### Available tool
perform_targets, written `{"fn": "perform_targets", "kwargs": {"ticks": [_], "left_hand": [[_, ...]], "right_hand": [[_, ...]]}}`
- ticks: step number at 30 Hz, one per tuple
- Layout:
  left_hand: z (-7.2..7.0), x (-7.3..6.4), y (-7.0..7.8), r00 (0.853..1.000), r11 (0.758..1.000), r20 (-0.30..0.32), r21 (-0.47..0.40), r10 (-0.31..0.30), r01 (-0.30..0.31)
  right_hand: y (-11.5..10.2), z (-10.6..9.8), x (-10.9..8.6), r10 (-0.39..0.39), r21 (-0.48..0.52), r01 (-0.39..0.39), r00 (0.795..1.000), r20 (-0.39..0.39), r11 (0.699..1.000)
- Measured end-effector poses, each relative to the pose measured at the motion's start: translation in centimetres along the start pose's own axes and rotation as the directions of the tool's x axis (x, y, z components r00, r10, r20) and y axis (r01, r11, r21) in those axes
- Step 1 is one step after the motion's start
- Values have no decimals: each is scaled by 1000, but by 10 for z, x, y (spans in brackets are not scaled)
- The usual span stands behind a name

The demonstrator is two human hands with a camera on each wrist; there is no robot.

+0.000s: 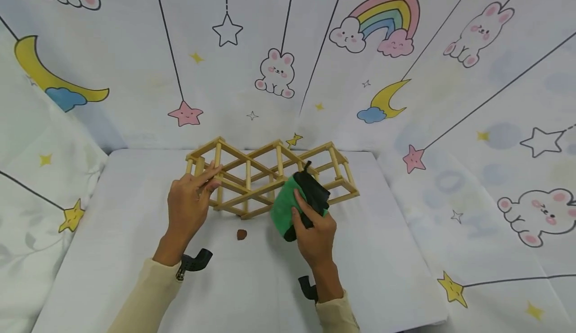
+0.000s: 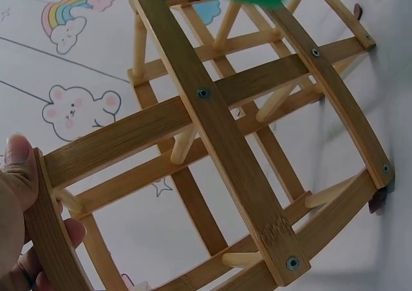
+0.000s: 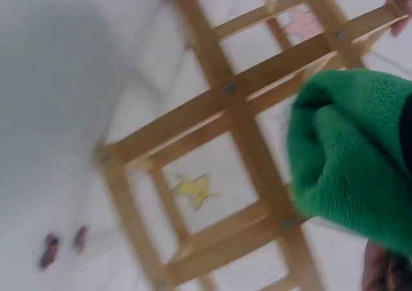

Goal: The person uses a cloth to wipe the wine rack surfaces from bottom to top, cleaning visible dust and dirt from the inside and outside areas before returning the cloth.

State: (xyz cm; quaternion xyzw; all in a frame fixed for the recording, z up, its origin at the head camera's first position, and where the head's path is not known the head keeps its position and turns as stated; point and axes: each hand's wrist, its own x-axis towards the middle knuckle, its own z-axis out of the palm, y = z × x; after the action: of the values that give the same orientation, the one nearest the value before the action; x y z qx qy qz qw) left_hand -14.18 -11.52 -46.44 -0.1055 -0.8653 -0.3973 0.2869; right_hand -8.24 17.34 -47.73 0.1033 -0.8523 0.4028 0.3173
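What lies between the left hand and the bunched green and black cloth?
In the head view, part of the pale wooden lattice rack spans from left hand to cloth; a small brown lump lies lower in frame.

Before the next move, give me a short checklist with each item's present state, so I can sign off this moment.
1. Left hand steadies the rack: ok, thumb and fingers grip its left end.
2. Wooden rack spread open: ok, its diamond-shaped openings show.
3. Right hand has the cloth: ok, it holds the green and black cloth.
4. Cloth touching the wood: cannot tell; it overlaps the rack in view, but contact is unclear.
5. Table free of bits: not ok, a brown bit lies in front of the rack.
6. Screws tight: cannot tell by sight.
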Motion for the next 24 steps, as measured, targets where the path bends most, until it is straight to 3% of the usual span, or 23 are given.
{"fn": "perform_targets", "kwargs": {"ticks": [2,4,7,9,11,13,16,19,21,24], "left_hand": [[-1,0,0,1000,1000,-5,-3,1,-1],[0,1,-1,1000,1000,-1,-10,-1,1],[2,0,-2,1000,1000,10,-14,1,-1],[3,-1,-2,1000,1000,19,-14,0,0],[4,-3,-2,1000,1000,17,-6,4,-4],[3,-4,-1,1000,1000,10,1,9,-9],[2,-4,0,1000,1000,-1,8,20,-20],[1,-2,0,1000,1000,-5,11,18,-18],[0,-1,0,1000,1000,-5,9,11,-11],[-1,0,0,1000,1000,-3,2,6,-6]], "right_hand": [[-4,6,5,-70,7,70,997,31,998],[-5,11,6,-53,-32,54,998,35,998],[5,15,-2,88,-150,-88,996,-6,985],[14,13,-12,214,-163,-214,977,-18,963],[21,11,-21,273,-165,-273,962,-22,948],[21,11,-28,242,-103,-244,970,-31,964],[9,15,-24,41,29,-39,997,-70,999],[-2,20,-10,-92,43,96,993,-72,994],[-4,22,-3,-68,-23,67,996,-54,998],[2,21,-3,97,-115,-102,994,-49,988]]}}
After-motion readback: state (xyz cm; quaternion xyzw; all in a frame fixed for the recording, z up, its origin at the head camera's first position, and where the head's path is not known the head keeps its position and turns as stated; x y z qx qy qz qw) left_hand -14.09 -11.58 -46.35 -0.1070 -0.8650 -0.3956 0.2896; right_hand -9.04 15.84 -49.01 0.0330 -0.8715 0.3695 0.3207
